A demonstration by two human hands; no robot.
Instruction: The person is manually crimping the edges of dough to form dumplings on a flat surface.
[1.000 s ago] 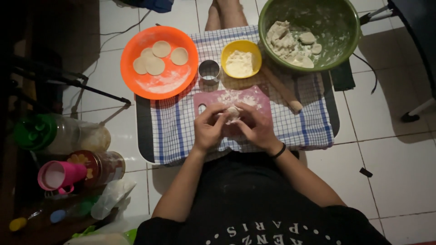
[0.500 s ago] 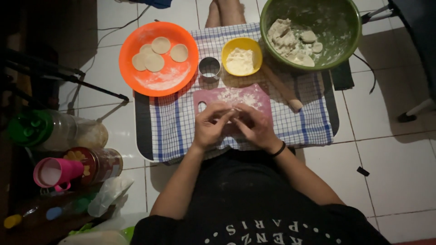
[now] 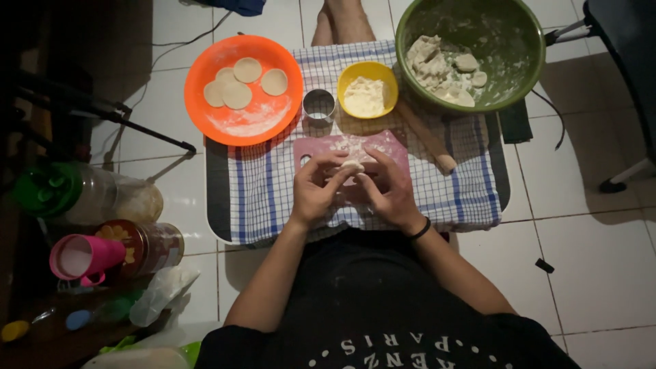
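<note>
Together, the left hand [image 3: 316,190] and right hand [image 3: 389,191] pinch a small dough piece [image 3: 352,166] between curled fingertips above the pink cutting board [image 3: 321,145].

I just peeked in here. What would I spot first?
Likely the bright orange plate at the upper left, with four pale dough rounds on it. Next, the big green bowl of dough lumps at the upper right. In the middle, the left hand and right hand pinch a small dough piece over a pink board.

Dough piece [image 3: 352,166] mostly hidden between both hands' fingers [image 3: 326,179].
</note>
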